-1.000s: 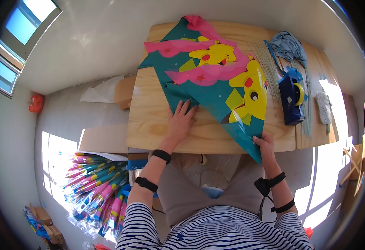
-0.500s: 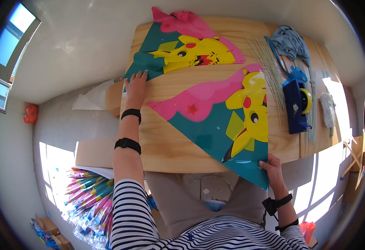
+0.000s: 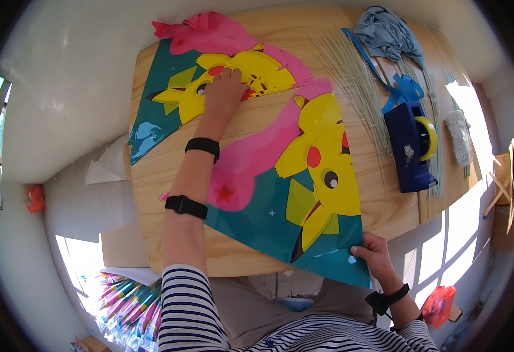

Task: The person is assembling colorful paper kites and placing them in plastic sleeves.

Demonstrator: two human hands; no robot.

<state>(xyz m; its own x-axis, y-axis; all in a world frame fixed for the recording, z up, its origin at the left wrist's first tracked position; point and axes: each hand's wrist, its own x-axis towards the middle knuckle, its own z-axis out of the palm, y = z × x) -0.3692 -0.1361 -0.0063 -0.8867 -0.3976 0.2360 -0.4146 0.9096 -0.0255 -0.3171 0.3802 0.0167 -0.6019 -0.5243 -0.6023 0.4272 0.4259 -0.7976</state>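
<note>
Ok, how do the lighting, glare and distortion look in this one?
Head view: sunlight washes out patches of the floor; also in the head view, a white glint sits on the near sheet by the right hand, the table edges curve, and the picture's corners fall to black.

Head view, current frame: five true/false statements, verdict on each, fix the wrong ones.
1. The right hand pinches the printed sheeting near its closest corner. True.
2. The left hand grips the tape dispenser. False: it is on the far part of the printed sheeting; no hand touches the tape dispenser.
3. Thin sticks lie on the wooden table, between the printed sheeting and the tape dispenser. True.
4. The tape roll is red. False: it is yellow.
5. A crumpled grey-blue cloth lies beyond the tape dispenser. True.
</note>
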